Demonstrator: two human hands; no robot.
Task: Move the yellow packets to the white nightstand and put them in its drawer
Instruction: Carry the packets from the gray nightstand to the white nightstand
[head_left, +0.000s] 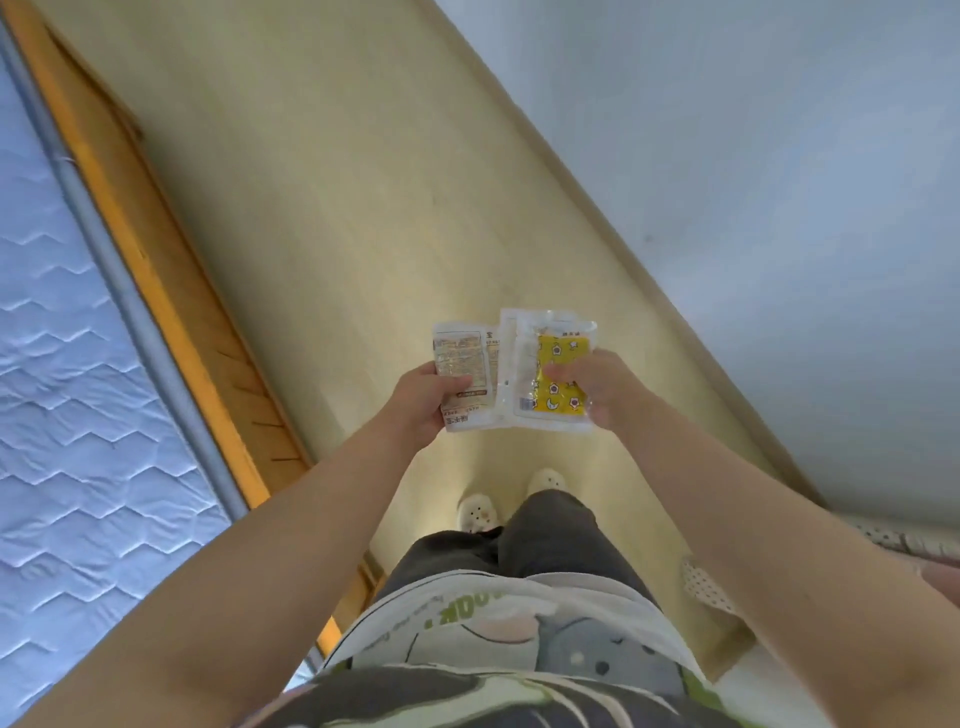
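The yellow packets are held overlapping in the air above the pale wood floor. One side is pinched by the left hand, thumb on top; the other is gripped by the right hand, fingers curled around it. A quilted mattress is seen at the left and a wall at the right.

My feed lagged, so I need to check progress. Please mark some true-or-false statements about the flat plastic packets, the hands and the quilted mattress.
1. The left hand grips a white printed plastic packet. True.
2. The right hand pinches a yellow star-printed plastic packet. True.
3. Both packets lie in a drawer. False: they are held above the pale wooden floor, and no nightstand is in view.
4. The pale blue quilted mattress is on the person's right. False: it is on the left.
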